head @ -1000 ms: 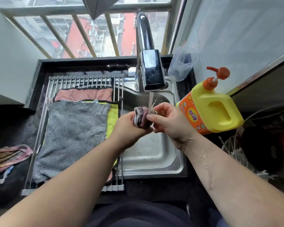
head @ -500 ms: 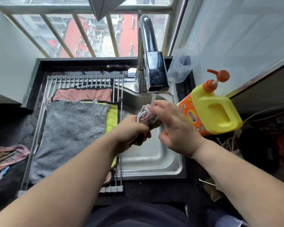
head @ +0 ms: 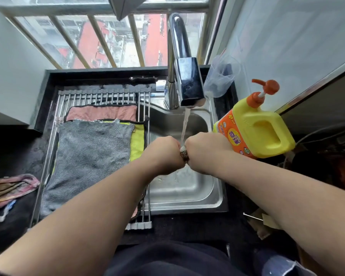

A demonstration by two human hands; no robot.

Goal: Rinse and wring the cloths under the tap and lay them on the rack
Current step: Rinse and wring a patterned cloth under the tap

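**One cloth in the wring, three laid out**

At nine o'clock from the sink [head: 187,188], a heap of cloths [head: 10,188] lies on the counter, probably unwashed. On the rack [head: 100,94] a grey cloth [head: 88,156] covers a yellow one [head: 137,140], with a pink one [head: 102,113] at its twelve o'clock. Over the basin, the left hand [head: 163,154] and right hand [head: 205,150] are fisted tight around a twisted cloth [head: 183,151], under the stream from the tap [head: 189,84] at twelve o'clock. It likely goes on the rack next.

The sink basin [head: 187,188] lies open below, hemmed by tap [head: 189,84], detergent jug [head: 255,132] and rack [head: 143,212].
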